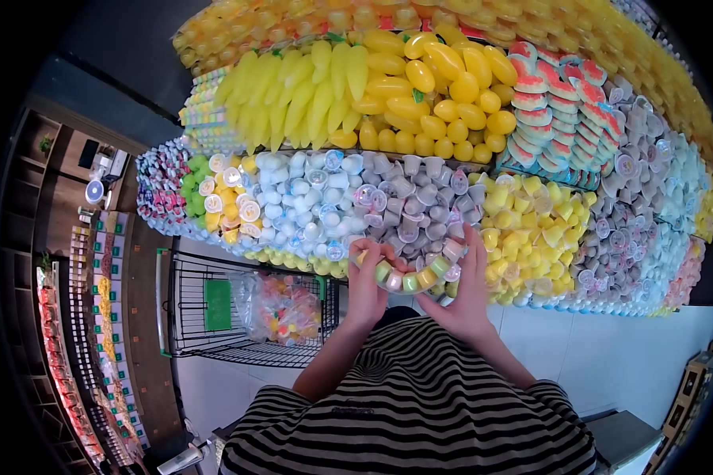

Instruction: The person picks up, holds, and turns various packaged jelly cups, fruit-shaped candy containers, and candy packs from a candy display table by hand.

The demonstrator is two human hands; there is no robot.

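In front of my striped shirt, a curved strip of jelly cups (409,282) in green, white, yellow and pink is held between both hands. My left hand (364,281) has its fingers closed round the left end. At the other end, my right hand (466,294) supports the strip with fingers stretched upward and thumb beneath. Just beyond the strip lie grey jelly cups (412,202). Yellow jelly cups (531,229) are piled nearest my right hand, and pale blue cups (305,198) sit farther left.
A wire shopping cart (194,317) stands at my left, with a clear bag of colourful items (281,309) inside. Banana-shaped yellow containers (293,91) and watermelon-patterned packs (558,111) fill the higher tiers. Stocked shelves (115,317) line the far left.
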